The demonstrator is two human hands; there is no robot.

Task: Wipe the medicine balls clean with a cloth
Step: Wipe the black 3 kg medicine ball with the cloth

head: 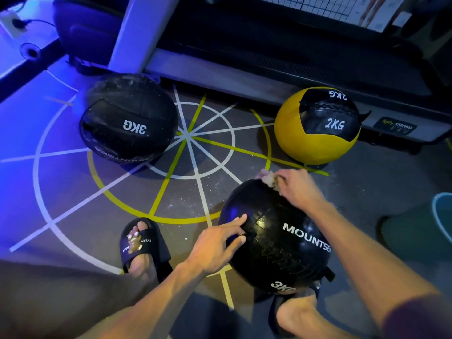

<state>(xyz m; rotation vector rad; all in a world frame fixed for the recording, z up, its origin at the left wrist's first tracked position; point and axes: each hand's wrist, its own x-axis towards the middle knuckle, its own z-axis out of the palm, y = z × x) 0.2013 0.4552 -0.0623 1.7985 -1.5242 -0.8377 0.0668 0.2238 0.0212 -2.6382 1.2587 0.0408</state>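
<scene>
A black 3 kg medicine ball marked MOUNTSEA sits on the floor between my feet. My right hand grips a small pale cloth and holds it against the ball's far top edge. My left hand pinches a short black strap tab on the ball's near left side. A second black 3 kg ball lies at the far left. A yellow and black 2 kg ball rests at the far right.
The grey floor carries white and yellow line markings. A treadmill base runs along the back, behind both far balls. A teal bucket rim shows at the right edge. My sandalled left foot stands left of the near ball.
</scene>
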